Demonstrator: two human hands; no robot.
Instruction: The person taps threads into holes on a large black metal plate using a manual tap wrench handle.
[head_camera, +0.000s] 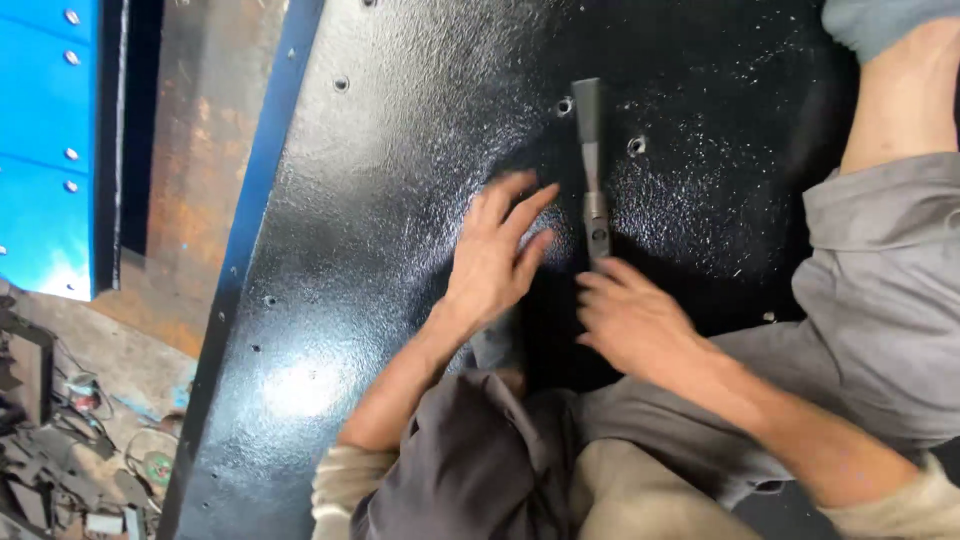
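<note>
Pressing my flat, empty left hand (497, 250) on the glossy, pebbled black steel panel (400, 180), I curl my right hand (628, 318) around the near end of a slim grey metal tool (592, 170) lying among bolt holes; stiff, probably heavy, best gripped low.

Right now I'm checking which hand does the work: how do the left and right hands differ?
The left hand lies flat, fingers spread, on the black textured panel beside the grey metal tool. The right hand is curled at the tool's near end, touching it. The left holds nothing. Both are bare and rest low over the panel.
</note>
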